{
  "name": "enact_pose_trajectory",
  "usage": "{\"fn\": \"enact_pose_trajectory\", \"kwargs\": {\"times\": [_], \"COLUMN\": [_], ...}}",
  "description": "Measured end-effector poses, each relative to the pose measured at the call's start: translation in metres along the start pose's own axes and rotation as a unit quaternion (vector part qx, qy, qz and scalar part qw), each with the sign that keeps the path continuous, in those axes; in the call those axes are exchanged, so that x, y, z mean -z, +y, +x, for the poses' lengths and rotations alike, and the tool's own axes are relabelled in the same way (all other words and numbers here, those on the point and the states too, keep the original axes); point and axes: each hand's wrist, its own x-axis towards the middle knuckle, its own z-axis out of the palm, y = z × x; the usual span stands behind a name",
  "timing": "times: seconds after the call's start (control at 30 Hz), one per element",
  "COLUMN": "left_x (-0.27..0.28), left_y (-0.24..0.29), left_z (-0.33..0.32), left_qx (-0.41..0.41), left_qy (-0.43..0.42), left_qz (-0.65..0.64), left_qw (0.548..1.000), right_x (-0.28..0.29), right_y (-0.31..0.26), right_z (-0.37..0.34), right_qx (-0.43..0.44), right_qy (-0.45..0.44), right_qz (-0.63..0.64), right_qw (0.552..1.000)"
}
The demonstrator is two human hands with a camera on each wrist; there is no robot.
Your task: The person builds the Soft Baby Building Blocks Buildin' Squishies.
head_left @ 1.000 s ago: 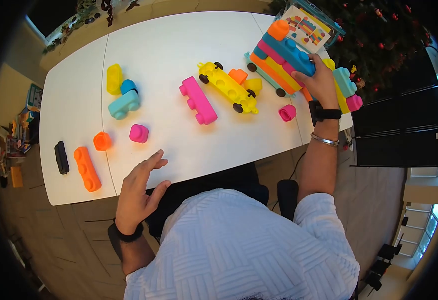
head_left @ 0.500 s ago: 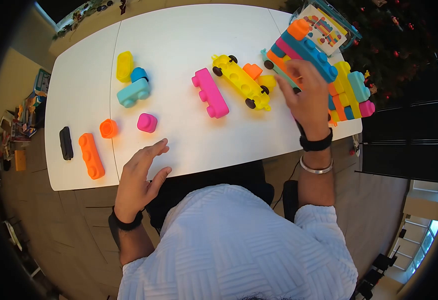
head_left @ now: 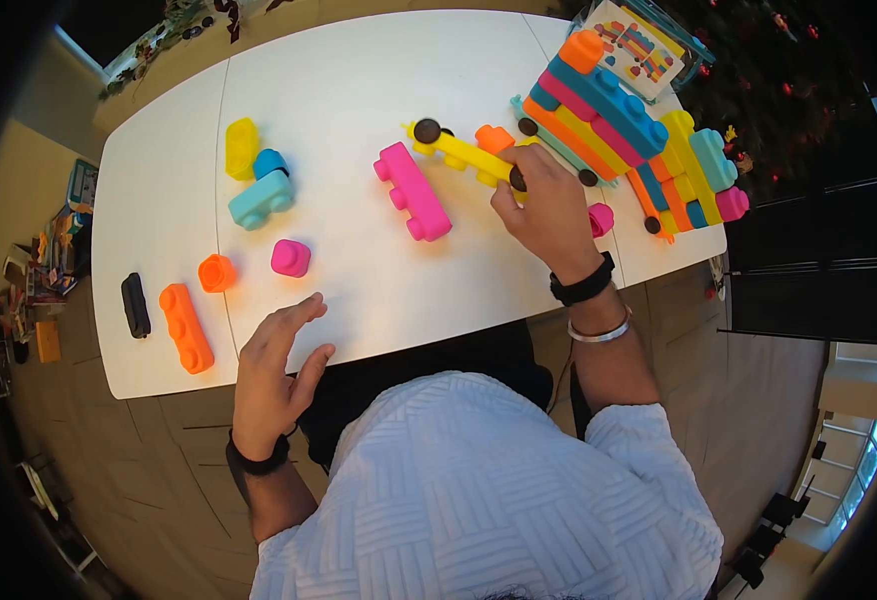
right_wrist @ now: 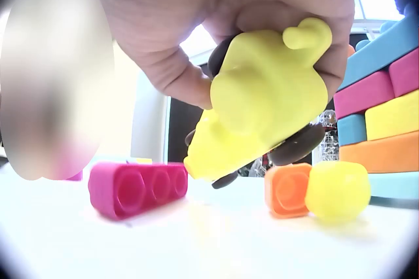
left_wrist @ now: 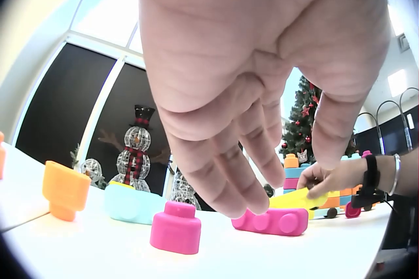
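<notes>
My right hand (head_left: 551, 212) grips one end of a yellow wheeled toy car base (head_left: 467, 156) between thumb and fingers. In the right wrist view the yellow base (right_wrist: 268, 89) is raised over the table and tipped, its dark wheels showing. A long pink building block (head_left: 414, 192) lies just left of it, and a small orange block (head_left: 494, 137) lies behind. My left hand (head_left: 277, 375) hovers at the table's front edge, fingers extended and thumb apart, holding nothing. Nearest to it is a small pink block (head_left: 291, 258).
At the right stand a tall stack of colored blocks on wheels (head_left: 599, 115) and another wheeled block build (head_left: 694, 175). Behind them sits a clear box (head_left: 701, 65) with a picture card. Leftward lie a teal block (head_left: 261, 200), an orange long block (head_left: 187, 328) and a black piece (head_left: 136, 305).
My right hand has let go of the block stack at the right, moved left, and taken hold of the yellow car base, turning it on its side. My left hand has stayed nearly still.
</notes>
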Motion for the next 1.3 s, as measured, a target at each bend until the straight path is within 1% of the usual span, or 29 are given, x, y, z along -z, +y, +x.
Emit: {"fn": "enact_pose_trajectory", "kwargs": {"times": [0.03,0.07,0.1,0.13,0.17,0.2,0.23,0.27,0.3,0.37,0.43,0.47,0.5,0.53,0.57,0.6,0.63,0.7,0.77,0.8,0.83,0.9,0.93,0.97,1.03,1.07,1.17,1.23,1.3], "left_x": [-0.001,-0.002,-0.002,-0.003,-0.005,-0.009,-0.016,-0.022,-0.03,-0.045,-0.056,-0.056,-0.055,-0.051,-0.047,-0.042,-0.038,-0.03,-0.023,-0.017,-0.017,-0.02,-0.022,-0.025,-0.028,-0.026,-0.018,-0.003,0.008], "left_y": [-0.001,-0.002,-0.001,0.001,0.004,0.006,0.009,0.013,0.02,0.033,0.03,0.029,0.028,0.025,0.026,0.027,0.027,0.019,0.012,0.016,0.015,0.009,0.01,0.009,0.006,0.005,0.0,-0.009,-0.015], "left_z": [0.001,0.002,0.004,0.007,0.01,0.013,0.015,0.017,0.019,0.022,0.02,0.02,0.02,0.022,0.025,0.027,0.028,0.025,0.02,0.02,0.019,0.017,0.017,0.016,0.016,0.017,0.019,0.022,0.03], "left_qx": [-0.01,-0.019,-0.019,-0.016,-0.012,-0.013,-0.02,-0.025,-0.025,-0.024,-0.025,-0.006,0.014,-0.012,-0.011,-0.028,-0.044,-0.018,-0.002,0.025,0.033,0.025,0.034,0.039,0.04,0.041,0.04,0.046,0.063], "left_qy": [0.014,0.027,0.026,0.033,0.04,0.038,0.04,0.043,0.042,0.044,0.051,0.032,0.014,-0.006,-0.006,-0.009,-0.01,-0.012,0.002,-0.021,-0.019,-0.049,-0.058,-0.057,-0.09,-0.091,-0.092,-0.065,-0.057], "left_qz": [0.007,0.015,0.015,-0.001,-0.018,-0.018,-0.053,-0.088,-0.087,-0.151,-0.165,-0.157,-0.15,-0.104,-0.104,-0.07,-0.035,-0.005,0.071,0.095,0.098,0.134,0.149,0.151,0.196,0.198,0.163,0.07,0.066], "left_qw": [1.0,0.999,0.999,0.999,0.999,0.999,0.998,0.995,0.995,0.987,0.985,0.987,0.989,0.995,0.994,0.997,0.998,1.0,0.997,0.995,0.994,0.989,0.986,0.986,0.976,0.975,0.981,0.994,0.994], "right_x": [0.011,0.021,0.032,0.038,0.04,0.038,0.034,0.022,0.013,-0.002,-0.009,-0.013,-0.012,-0.007,-0.004,-0.01,-0.007,0.005,0.016,0.014,0.016,0.024,0.031,0.025,0.008,0.009,0.001,0.001,0.0], "right_y": [-0.008,-0.015,-0.022,-0.027,-0.032,-0.041,-0.05,-0.056,-0.068,-0.088,-0.105,-0.106,-0.104,-0.102,-0.102,-0.1,-0.098,-0.089,-0.079,-0.072,-0.067,-0.061,-0.06,-0.057,-0.05,-0.052,-0.05,-0.048,-0.048], "right_z": [0.001,0.001,0.0,-0.003,-0.008,-0.012,-0.016,-0.023,-0.03,-0.044,-0.051,-0.055,-0.054,-0.049,-0.046,-0.048,-0.046,-0.039,-0.035,-0.035,-0.034,-0.028,-0.024,-0.027,-0.034,-0.037,-0.041,-0.04,-0.039], "right_qx": [-0.01,-0.012,-0.083,-0.153,-0.155,-0.146,-0.132,-0.104,-0.098,-0.117,-0.08,-0.066,-0.068,-0.022,0.024,0.037,0.038,-0.059,-0.097,-0.085,-0.084,-0.056,-0.031,-0.029,0.124,0.093,0.06,0.065,0.07], "right_qy": [0.04,0.039,-0.012,-0.062,-0.06,-0.107,-0.151,-0.179,-0.19,-0.225,-0.266,-0.288,-0.287,-0.302,-0.315,-0.276,-0.279,-0.222,-0.185,-0.148,-0.154,-0.221,-0.283,-0.287,-0.298,-0.322,-0.35,-0.352,-0.351], "right_qz": [0.091,0.091,0.226,0.355,0.354,0.494,0.622,0.675,0.709,0.741,0.674,0.65,0.651,0.581,0.505,0.511,0.514,0.574,0.592,0.603,0.607,0.512,0.424,0.427,0.275,0.255,0.205,0.202,0.198], "right_qw": [0.995,0.995,0.97,0.92,0.92,0.85,0.757,0.708,0.672,0.622,0.684,0.7,0.7,0.756,0.803,0.813,0.81,0.786,0.779,0.779,0.775,0.828,0.859,0.857,0.906,0.907,0.912,0.912,0.912]}}
